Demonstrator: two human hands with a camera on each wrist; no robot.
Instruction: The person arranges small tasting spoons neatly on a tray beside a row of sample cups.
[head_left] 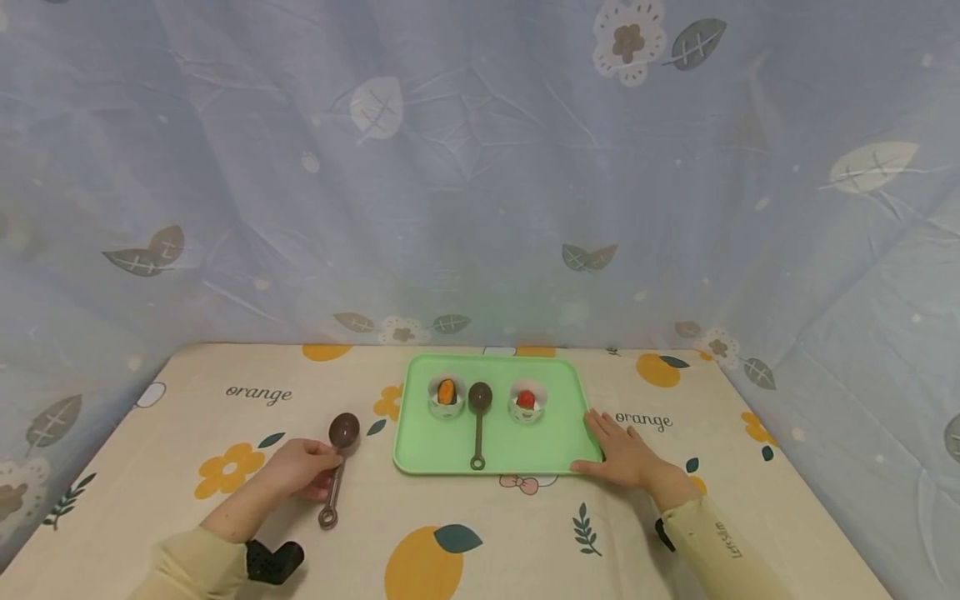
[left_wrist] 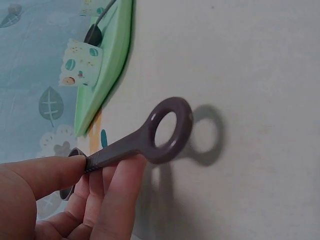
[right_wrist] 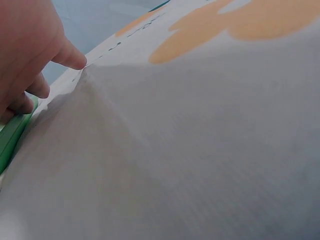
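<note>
My left hand point(head_left: 303, 467) pinches a dark brown spoon point(head_left: 344, 431) by its handle, left of the tray, with the round bowl pointing away from me. In the left wrist view the thumb and fingers grip the handle, and its ring end point(left_wrist: 185, 125) sticks out past them, casting a shadow on the cloth. My right hand point(head_left: 618, 450) has its fingers spread at the right edge of the light green tray point(head_left: 435, 454). A second brown spoon point(head_left: 480, 397) lies in the middle of the tray between two small patterned cups.
The left cup point(head_left: 447, 410) holds an orange and dark piece point(head_left: 447, 392), and the right cup point(head_left: 527, 413) holds a red piece point(head_left: 526, 400). A printed tablecloth point(head_left: 517, 550) covers the table, with a floral curtain point(head_left: 480, 167) behind it.
</note>
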